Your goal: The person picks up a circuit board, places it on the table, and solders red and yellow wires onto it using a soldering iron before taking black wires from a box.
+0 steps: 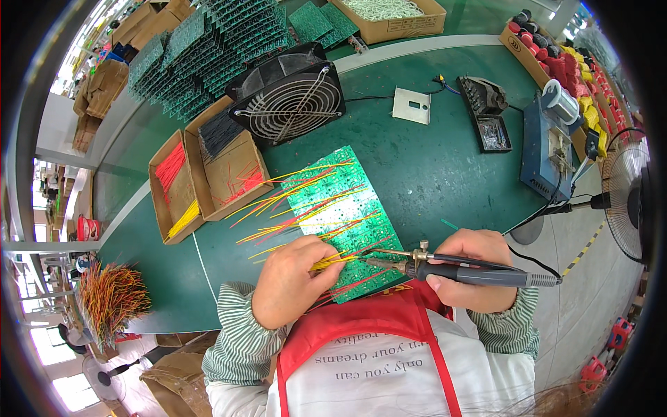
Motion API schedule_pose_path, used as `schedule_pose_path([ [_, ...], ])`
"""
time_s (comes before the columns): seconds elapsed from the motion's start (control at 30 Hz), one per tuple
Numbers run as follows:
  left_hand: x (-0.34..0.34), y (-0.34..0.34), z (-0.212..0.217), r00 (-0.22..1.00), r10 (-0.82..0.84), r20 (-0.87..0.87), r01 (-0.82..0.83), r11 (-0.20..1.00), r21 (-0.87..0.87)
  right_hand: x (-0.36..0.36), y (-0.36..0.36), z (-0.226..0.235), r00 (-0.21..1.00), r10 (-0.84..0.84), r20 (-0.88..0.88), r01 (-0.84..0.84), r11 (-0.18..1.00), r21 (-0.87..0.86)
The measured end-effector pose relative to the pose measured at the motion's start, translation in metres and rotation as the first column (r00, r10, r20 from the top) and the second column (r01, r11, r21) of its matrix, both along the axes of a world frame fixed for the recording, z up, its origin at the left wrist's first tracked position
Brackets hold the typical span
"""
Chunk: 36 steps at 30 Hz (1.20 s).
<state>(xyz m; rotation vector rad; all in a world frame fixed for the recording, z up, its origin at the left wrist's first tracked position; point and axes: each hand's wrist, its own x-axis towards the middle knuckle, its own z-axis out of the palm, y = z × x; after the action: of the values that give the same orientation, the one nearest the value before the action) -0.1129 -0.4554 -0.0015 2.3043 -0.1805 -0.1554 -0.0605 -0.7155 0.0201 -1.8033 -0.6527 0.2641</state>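
Observation:
A green circuit board panel point(379, 222) lies on the table in front of me, with red and yellow wires point(306, 187) standing out from it toward the left. My left hand point(293, 278) is closed at the panel's near left part, pinching several yellow wires point(330, 261) whose ends reach the board. In my right hand point(476, 267) is a soldering iron point(472, 274) with a thin feed tube fixed along it. Its tip points left and meets the board close to my left fingertips. Whether the tip touches a wire I cannot tell.
Cardboard trays of cut wires point(198, 215) stand left of the panel, behind them a black fan point(288, 97) and stacked boards point(208, 55). At right are a blue soldering station point(545, 156) and a black tip-cleaning box point(486, 115). A wire bundle point(114, 299) hangs at the left edge.

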Motion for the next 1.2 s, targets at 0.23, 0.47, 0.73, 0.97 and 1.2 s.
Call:
schedule_pose_path([
  [0.23, 0.000, 0.000, -0.001, 1.000, 0.002, 0.016, -0.003, 0.999, 0.043, 0.003, 0.003, -0.002, 1.000, -0.001, -0.014, 0.001, 1.000, -0.004],
  [0.47, 0.001, 0.000, -0.001, 1.000, -0.015, 0.025, 0.014, 0.999, 0.049, 0.004, -0.002, 0.001, 0.999, -0.003, 0.039, 0.002, 1.000, 0.027],
  [0.73, -0.002, 0.023, 0.030, 0.936, 0.145, 0.322, -0.262, 0.896, 0.359, 0.001, -0.012, 0.004, 0.998, -0.039, 0.051, 0.039, 0.999, 0.007],
  [0.97, -0.001, -0.017, 0.015, 0.987, 0.012, 0.163, -0.038, 0.987, 0.159, 0.000, -0.021, -0.001, 0.991, -0.087, 0.100, 0.087, 0.996, -0.001],
  [1.2, 0.012, -0.023, 0.000, 0.995, -0.031, 0.098, 0.025, 0.998, 0.064, 0.000, -0.022, -0.005, 0.993, -0.095, 0.074, 0.095, 0.995, 0.003],
])
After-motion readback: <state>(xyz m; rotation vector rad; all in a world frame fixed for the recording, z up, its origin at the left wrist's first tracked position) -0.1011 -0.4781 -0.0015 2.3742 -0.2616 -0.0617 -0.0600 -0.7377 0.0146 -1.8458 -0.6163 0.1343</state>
